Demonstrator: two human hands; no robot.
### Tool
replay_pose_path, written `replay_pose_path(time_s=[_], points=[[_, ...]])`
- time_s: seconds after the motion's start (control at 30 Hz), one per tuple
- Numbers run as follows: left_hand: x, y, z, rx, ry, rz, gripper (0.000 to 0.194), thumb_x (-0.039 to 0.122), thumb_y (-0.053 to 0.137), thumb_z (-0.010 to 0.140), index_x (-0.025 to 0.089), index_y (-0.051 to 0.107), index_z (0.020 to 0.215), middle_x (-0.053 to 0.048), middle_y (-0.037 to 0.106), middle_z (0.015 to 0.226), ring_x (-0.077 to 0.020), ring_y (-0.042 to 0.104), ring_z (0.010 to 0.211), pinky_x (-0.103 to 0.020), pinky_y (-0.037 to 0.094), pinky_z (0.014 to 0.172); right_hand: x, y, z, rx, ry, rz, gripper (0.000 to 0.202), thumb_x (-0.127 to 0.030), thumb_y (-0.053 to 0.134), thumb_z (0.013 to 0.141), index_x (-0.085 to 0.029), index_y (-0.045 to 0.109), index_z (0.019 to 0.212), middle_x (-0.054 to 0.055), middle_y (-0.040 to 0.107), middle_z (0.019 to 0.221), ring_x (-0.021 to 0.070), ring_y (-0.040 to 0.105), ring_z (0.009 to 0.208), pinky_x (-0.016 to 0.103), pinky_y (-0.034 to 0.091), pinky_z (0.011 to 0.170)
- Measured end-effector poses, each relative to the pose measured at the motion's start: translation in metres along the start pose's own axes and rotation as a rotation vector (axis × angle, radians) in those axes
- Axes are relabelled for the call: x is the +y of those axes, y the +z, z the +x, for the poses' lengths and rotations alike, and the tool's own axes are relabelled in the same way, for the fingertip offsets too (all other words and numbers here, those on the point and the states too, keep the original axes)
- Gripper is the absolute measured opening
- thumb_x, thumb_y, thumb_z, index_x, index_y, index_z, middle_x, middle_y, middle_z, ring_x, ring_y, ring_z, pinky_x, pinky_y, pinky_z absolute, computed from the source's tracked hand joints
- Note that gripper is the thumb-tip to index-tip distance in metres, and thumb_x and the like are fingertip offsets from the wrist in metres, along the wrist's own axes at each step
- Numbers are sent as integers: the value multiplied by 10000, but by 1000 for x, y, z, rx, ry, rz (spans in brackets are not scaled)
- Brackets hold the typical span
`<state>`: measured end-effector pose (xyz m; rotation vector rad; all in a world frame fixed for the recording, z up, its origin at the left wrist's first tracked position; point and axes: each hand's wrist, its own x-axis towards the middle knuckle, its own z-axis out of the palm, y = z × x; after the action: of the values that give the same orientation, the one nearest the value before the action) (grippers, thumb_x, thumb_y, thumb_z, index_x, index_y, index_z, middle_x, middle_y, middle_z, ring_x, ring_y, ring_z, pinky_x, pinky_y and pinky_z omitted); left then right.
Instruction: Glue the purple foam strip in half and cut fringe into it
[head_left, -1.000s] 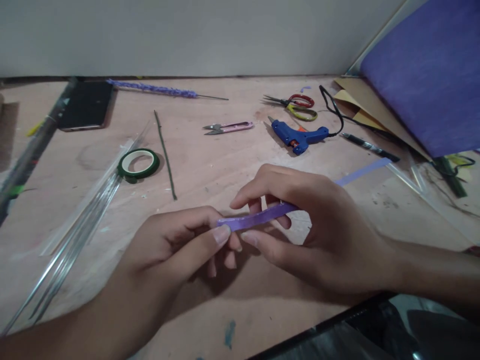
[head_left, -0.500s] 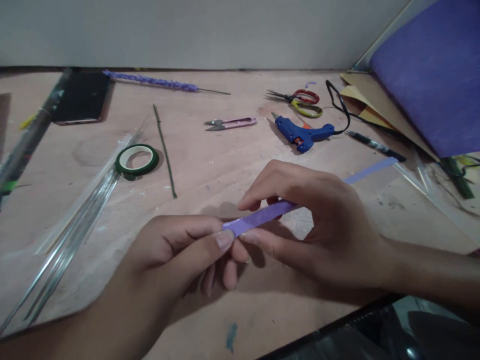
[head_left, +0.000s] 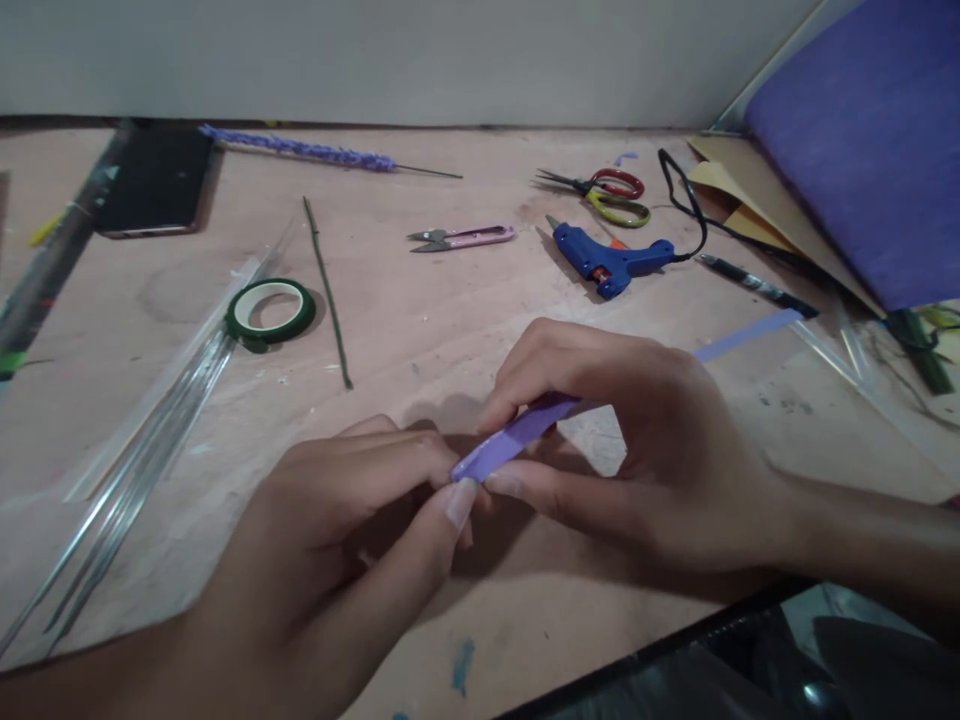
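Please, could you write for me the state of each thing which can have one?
Strip: held, partly hidden
Left hand: pinching the strip's end
Right hand: curled at the strip, tightness unclear
Snips: blades open
Scissors: blade tips slightly apart
Glue gun: on its side, heat not visible
Phone: lying flat, screen dark
Tape: wound on its core
Green stem: lying loose
Purple stem: covered, one end bare

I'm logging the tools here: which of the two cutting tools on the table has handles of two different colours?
The scissors beyond the blue glue gun: one handle loop is red, the other yellow-green. The snips are pink-handled.
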<state>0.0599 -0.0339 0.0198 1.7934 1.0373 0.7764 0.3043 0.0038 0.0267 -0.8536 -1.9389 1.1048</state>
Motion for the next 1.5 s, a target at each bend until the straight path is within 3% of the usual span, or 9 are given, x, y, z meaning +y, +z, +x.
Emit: replay_pose_path(time_s=[0.1, 0.3, 0.57, 0.9, 1.1, 1.5], points=[[-1, 0, 0, -7, 60, 48, 353, 241, 594, 1136, 247, 679, 793, 68, 739, 738, -97, 649, 636, -267, 454, 642, 0, -1, 1, 1, 23, 18, 161, -192, 983, 932, -141, 834, 965, -8, 772, 962, 95, 694, 816, 246, 570, 672], [-3, 1, 0, -23, 65, 51, 337, 220, 588, 1137, 258, 750, 843, 73, 756, 757, -90, 656, 639, -258, 457, 640, -1, -1, 0, -20, 58, 60, 213, -198, 1013, 914, -143, 812, 956, -25, 750, 941, 87, 673, 820, 246, 560, 685], [-7, -1, -3, -59, -57, -160, 381, 307, 620, 1173, 255, 770, 827, 60, 748, 741, -103, 710, 687, -195, 523, 649, 3, 1, -2, -25, 2, 64, 212, -179, 1000, 934, -150, 791, 958, -18, 770, 949, 99, 699, 854, 259, 561, 716], [0, 0, 1, -24, -209, -240, 188, 333, 737, 1051, 258, 777, 883, 44, 822, 849, -143, 719, 722, -221, 521, 617, 4, 1, -3, -39, -4, 30, 206, -218, 979, 953, -201, 777, 988, -15, 780, 960, 124, 709, 831, 265, 568, 687], [1, 2, 2, 3, -237, -274, 277, 357, 778, 1060, 240, 767, 809, 18, 785, 788, -164, 708, 717, -240, 544, 633, 4, 2, -1, -33, -33, 6, 225, -211, 974, 957, -217, 753, 999, -9, 790, 975, 136, 715, 838, 277, 572, 686], [-4, 2, 0, -27, -283, -395, 263, 315, 775, 1049, 228, 781, 801, 24, 743, 750, -123, 646, 697, -189, 534, 659, 3, 3, -2, -28, -32, -14, 172, -230, 945, 992, -212, 776, 969, -10, 785, 927, 135, 704, 796, 303, 547, 689]])
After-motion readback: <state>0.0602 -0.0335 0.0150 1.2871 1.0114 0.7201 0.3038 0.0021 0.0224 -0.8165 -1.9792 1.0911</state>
